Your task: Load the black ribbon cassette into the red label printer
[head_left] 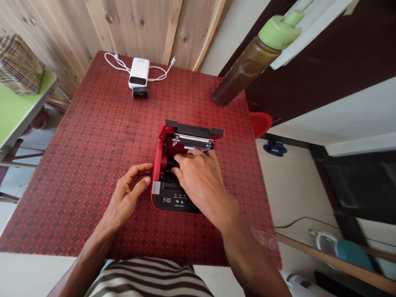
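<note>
The left hand point(126, 194) is loosely curled with nothing in it, just beside the left wall of the red and black box point(173, 200). The box sits on the counter point(102, 140), lid point(194, 128) up; it looks hard, smooth and rather light, so hold it low by both sides, not by the lid, whose thin parts might snap. The right hand point(201, 173) reaches inside, where I cannot tell if hidden fingers hold anything.

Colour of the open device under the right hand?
The device is red, with a black front panel. Best seen in the head view.
</note>
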Motion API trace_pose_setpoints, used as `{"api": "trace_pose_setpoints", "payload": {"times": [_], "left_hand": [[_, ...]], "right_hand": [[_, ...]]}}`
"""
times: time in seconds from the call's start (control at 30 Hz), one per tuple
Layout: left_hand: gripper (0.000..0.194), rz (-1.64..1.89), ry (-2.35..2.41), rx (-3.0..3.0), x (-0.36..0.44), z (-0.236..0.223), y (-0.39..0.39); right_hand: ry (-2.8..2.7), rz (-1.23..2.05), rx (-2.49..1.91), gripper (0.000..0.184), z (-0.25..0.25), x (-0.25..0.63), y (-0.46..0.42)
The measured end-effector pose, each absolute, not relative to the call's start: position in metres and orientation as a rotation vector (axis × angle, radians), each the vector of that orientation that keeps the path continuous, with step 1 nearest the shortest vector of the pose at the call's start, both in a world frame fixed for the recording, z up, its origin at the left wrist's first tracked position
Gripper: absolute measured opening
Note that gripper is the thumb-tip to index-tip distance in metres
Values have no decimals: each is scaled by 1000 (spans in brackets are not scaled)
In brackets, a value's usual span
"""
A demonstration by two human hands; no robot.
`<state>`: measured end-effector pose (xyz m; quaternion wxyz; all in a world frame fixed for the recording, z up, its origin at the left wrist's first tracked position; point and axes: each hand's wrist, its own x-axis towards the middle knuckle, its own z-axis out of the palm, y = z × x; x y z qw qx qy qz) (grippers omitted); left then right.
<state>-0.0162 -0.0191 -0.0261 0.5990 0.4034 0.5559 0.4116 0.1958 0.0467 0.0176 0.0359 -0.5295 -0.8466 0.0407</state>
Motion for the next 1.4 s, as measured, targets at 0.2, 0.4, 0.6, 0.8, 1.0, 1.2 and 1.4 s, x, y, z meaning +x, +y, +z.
{"api": "trace_pose_setpoints", "payload": {"times": [0.2, 0.4, 0.6, 0.8, 1.0, 1.2, 1.4], "left_hand": [[54, 958, 1274, 934, -17, -26, -19], [54, 958, 1272, 911, -17, -27, -20], [57, 935, 1319, 882, -17, -26, -20], [60, 943, 1328, 865, -16, -30, -20], [55, 951, 1311, 887, -20, -35, -19], [54, 948, 1324, 899, -19, -32, -21], [55, 937, 1332, 867, -19, -31, -21]], "right_hand": [[-2515, 252, -1599, 15, 32, 202, 36], [-2447, 584, -1206, 31, 49, 247, 18], [-2530, 660, -1060, 29, 57, 247, 25], [-2549, 826, -1064, 26, 58, 244, 33], [-2491, 945, -1047, 31, 54, 249, 42], [-2673, 904, -1063, 33, 64, 240, 45], [-2611, 953, -1120, 33, 63, 239, 42]]}}
